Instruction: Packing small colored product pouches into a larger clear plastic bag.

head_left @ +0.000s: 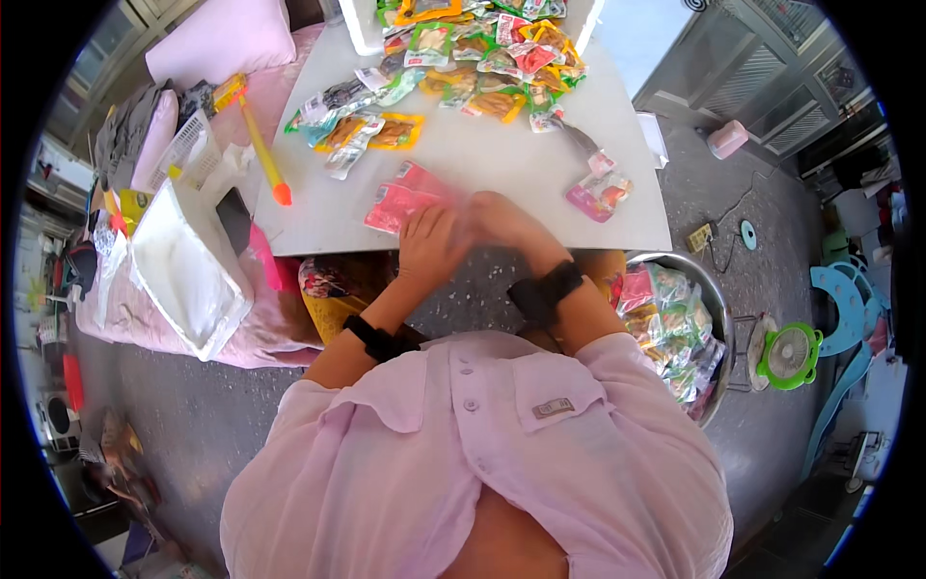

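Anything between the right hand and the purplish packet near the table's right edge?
Head view: only bare white tabletop between the right hand and that purplish packet.

The buttoned shirt is lilac — wristbands black.

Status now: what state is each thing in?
Red plastic packets: lying on white rectangular table.
Bare left hand: at their edge; grip unclear.
Bare right hand: blurred; grip unclear.
Multicoloured plastic packets: loosely heaped.
Round silver metal basin: holding packets.
Round green plastic fan: running unclear.
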Demonstrator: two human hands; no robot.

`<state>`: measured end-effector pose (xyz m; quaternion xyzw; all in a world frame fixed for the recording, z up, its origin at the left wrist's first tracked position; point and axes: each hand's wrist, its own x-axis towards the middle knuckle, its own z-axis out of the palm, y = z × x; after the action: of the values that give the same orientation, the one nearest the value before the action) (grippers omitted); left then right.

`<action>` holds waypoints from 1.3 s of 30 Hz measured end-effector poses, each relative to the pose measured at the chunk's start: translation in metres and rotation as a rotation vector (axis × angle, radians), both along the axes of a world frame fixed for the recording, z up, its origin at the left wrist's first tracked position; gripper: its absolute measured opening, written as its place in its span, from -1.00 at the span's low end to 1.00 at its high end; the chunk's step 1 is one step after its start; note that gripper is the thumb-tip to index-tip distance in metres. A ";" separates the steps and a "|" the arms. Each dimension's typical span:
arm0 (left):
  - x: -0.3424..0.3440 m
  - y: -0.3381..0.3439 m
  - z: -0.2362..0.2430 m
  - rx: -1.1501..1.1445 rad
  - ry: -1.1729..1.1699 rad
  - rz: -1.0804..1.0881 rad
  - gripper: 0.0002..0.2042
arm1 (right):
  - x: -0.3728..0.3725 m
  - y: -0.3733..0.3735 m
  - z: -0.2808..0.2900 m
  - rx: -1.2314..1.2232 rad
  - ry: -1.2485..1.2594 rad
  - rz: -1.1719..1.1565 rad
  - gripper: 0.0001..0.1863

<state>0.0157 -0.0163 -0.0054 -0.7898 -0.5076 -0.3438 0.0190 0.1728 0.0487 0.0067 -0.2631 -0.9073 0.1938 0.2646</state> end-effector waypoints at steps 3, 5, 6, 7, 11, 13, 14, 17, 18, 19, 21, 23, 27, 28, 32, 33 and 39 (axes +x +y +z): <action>-0.005 0.003 -0.007 -0.130 0.125 0.032 -0.54 | 0.023 0.014 0.017 -1.051 0.303 -0.210 -0.86; -0.005 0.007 -0.011 -0.105 0.138 0.051 -0.55 | 0.049 0.042 0.023 -1.055 0.452 -0.325 -0.85; -0.005 0.008 -0.013 -0.079 0.156 0.083 -0.55 | 0.058 0.049 0.036 -0.989 0.514 -0.367 -0.84; -0.003 0.010 -0.013 -0.075 0.152 0.079 -0.55 | 0.070 0.067 0.041 -0.993 0.491 -0.490 -0.87; 0.001 0.015 -0.017 -0.105 0.157 0.116 -0.59 | 0.114 0.148 0.023 -0.587 0.544 -0.729 -0.85; -0.002 0.014 -0.023 -0.083 0.142 0.126 -0.61 | 0.105 0.168 0.042 -0.398 0.385 -0.823 -0.81; -0.003 0.014 -0.025 -0.056 0.119 0.117 -0.63 | 0.098 0.177 0.049 -0.203 0.229 -0.910 -0.77; 0.000 0.013 -0.027 -0.043 0.081 0.097 -0.69 | 0.079 0.210 0.035 -0.042 0.261 -0.873 -0.67; -0.002 0.011 -0.027 -0.060 0.066 0.111 -0.73 | 0.056 0.203 0.048 -0.049 0.203 -0.883 -0.61; -0.002 0.009 -0.025 -0.061 0.068 0.116 -0.73 | 0.047 0.207 0.050 -0.051 0.204 -0.877 -0.61; 0.000 0.006 -0.021 -0.060 0.048 0.075 -0.79 | 0.033 0.216 0.049 -0.032 -0.151 -1.001 -0.61; 0.001 0.006 -0.020 -0.057 0.026 0.074 -0.80 | 0.026 0.221 0.046 0.011 -0.212 -1.015 -0.64; 0.001 0.005 -0.018 -0.066 -0.015 0.029 -0.80 | 0.033 0.238 0.039 -0.003 -0.301 -1.110 -0.67; 0.000 0.005 -0.017 -0.072 -0.018 0.038 -0.80 | 0.033 0.235 0.046 0.019 -0.293 -1.098 -0.68; 0.001 0.002 -0.008 -0.115 0.012 0.053 -0.76 | 0.055 0.220 0.067 0.236 -0.140 -1.028 -0.73; 0.002 0.002 -0.005 -0.137 0.024 0.057 -0.74 | 0.057 0.207 0.083 0.224 -0.067 -1.044 -0.75; 0.000 0.004 0.006 -0.203 0.010 0.031 -0.65 | 0.079 0.140 0.110 0.237 0.320 -0.687 -0.85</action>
<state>0.0160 -0.0127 0.0001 -0.7813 -0.5520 -0.2863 -0.0534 0.2514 0.1885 0.1169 -0.4853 -0.7298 0.0266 0.4807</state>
